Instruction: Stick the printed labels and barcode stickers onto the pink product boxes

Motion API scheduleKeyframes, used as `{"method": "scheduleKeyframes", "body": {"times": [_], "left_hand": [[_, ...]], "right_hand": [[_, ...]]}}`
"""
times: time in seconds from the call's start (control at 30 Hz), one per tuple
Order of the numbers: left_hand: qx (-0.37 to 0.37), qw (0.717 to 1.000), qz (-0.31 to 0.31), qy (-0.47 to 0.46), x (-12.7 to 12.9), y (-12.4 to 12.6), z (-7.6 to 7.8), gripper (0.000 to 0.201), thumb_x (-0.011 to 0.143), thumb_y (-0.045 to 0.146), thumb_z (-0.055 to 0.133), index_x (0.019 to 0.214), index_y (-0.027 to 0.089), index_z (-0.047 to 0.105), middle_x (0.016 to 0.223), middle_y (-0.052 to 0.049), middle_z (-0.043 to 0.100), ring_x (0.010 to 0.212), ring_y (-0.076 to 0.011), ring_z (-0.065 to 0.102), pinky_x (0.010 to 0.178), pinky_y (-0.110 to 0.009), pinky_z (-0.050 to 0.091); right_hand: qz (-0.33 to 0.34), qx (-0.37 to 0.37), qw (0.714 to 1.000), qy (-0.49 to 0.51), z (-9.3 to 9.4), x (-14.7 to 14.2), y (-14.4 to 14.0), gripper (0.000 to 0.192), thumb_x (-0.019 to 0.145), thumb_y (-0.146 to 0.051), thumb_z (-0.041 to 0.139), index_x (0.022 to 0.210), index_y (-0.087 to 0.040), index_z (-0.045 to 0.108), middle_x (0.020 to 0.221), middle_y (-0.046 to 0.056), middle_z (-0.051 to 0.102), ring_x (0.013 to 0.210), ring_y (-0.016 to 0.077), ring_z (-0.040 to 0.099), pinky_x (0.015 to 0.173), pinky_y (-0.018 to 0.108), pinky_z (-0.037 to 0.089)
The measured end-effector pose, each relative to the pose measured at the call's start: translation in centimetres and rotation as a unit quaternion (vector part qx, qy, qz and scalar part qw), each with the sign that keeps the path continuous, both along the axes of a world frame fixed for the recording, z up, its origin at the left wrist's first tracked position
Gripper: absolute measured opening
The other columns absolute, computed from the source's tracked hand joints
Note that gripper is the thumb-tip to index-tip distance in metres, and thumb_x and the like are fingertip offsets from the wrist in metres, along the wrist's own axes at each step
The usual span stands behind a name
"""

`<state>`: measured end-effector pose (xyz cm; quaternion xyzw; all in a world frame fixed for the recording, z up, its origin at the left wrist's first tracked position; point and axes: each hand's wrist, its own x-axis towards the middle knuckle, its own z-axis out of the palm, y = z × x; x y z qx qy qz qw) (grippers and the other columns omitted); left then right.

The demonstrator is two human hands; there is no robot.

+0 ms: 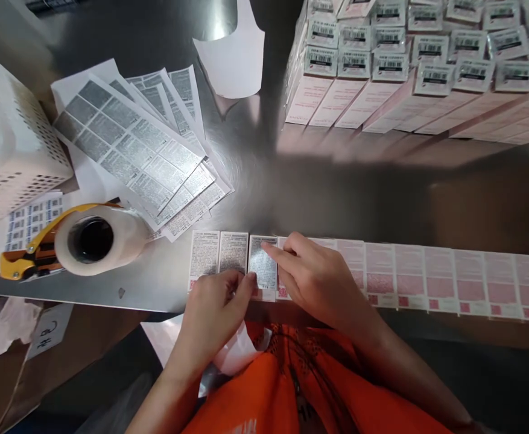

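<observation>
Grey rectangular label, black print way too tiny to read, sits on the third pink-and-white cardboard box from the left along the tabletop's near edge. Right hand is loose, index fingertip on the label; left hand's thumb is at its lower-left corner, can't tell if it's pinching.

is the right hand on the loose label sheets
No, the right hand has a finger on a grey label in the box row, apart from the loose label sheets.
</observation>
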<state>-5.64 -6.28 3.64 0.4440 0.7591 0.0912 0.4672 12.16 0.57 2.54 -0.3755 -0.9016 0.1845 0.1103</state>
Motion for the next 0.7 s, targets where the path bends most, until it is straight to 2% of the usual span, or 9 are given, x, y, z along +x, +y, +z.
{"method": "scheduleKeyframes", "body": {"times": [0.4,0.7], "left_hand": [[-0.001,1.000,-0.005,0.003,0.0,0.0,-0.3,0.044,0.090,0.048,0.047,0.061,0.020,0.064,0.054,0.000,0.059,0.055,-0.0155,0.053,0.055,-0.028,0.030],[0.006,1.000,-0.006,0.001,-0.1,0.0,-0.3,0.043,0.090,0.047,0.047,0.062,0.020,0.064,0.054,0.000,0.058,0.056,-0.0157,0.053,0.055,-0.028,0.030]], "right_hand": [[0.007,-0.044,0.999,0.010,0.5,0.0,-1.1,0.028,0.097,-0.016,0.045,0.104,-0.017,0.073,0.080,0.004,0.055,0.066,0.0152,0.043,0.058,0.030,0.028],[0.020,-0.072,0.997,-0.001,0.8,0.2,-1.9,0.027,0.096,-0.014,0.045,0.097,-0.017,0.072,0.079,0.004,0.056,0.067,0.0155,0.044,0.058,0.030,0.028]]}}
